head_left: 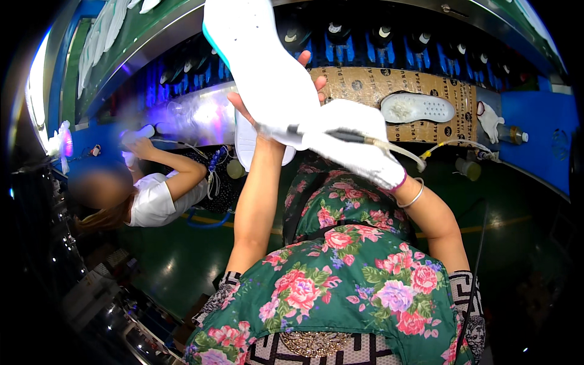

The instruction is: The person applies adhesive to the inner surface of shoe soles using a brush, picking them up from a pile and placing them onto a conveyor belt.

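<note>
My bare left hand (243, 109) holds a white shoe sole (277, 79) with a teal edge from beneath. Its fingertips and thumb show on either side, while the palm is hidden behind the sole. My right hand (356, 118), in a white knit glove, is wrapped round a slim pen-shaped tool (295, 129) with a hose (406, 156) at its back end. The tool's front end lies over the lower end of the sole and is blurred; whether it touches cannot be told. Partly behind my left forearm sits another white sole (244, 143).
On the cardboard-covered bench (359, 82) lies a sole with perforations (418, 108). Right of it are a white glove (488, 121) and a small bottle (513, 134). Blue racks (339, 52) line the back. At left, a co-worker (164, 191) handles a white piece.
</note>
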`<state>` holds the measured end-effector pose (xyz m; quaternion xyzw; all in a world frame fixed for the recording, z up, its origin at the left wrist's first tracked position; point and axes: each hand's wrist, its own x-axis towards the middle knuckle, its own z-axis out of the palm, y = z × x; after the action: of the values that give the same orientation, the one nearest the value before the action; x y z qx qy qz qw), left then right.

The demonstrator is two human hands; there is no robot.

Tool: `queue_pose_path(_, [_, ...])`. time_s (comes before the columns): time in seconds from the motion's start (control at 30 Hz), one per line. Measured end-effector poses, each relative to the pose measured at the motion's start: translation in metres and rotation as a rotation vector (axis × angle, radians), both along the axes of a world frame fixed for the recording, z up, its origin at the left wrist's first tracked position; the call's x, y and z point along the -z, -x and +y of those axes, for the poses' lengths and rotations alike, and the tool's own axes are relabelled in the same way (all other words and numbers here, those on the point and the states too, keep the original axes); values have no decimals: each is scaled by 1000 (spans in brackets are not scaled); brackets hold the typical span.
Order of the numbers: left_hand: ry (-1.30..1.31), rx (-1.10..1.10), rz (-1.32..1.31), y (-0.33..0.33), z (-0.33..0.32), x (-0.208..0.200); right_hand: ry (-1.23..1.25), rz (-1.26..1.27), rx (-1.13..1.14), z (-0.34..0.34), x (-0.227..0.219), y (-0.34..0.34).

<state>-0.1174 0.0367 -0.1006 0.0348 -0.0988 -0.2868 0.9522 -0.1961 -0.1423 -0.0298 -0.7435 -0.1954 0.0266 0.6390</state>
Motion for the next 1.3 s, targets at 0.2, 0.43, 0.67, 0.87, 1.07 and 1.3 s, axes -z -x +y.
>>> queue_pose_path(0.2, [-177,88,88,-10,5,-20,-20,-329,66,10,-5,10])
queue_pose_path(0.43, [-202,350,-88,-30,14,-25,44,-370,168,5,8,2])
queue_pose_path(0.67, [-225,368,-177,-42,11,-36,-206,42,55,8,-9,15])
queue_pose_path(0.87, [-390,441,-114,-45,10,-46,126,-439,171,8,-1,16])
queue_pose_path(1.07, [-304,518,-179,-51,9,-42,-75,-222,32,8,-8,17])
queue_pose_path(1.3, [-272,512,-209,-56,7,-44,37,-338,95,19,-8,14])
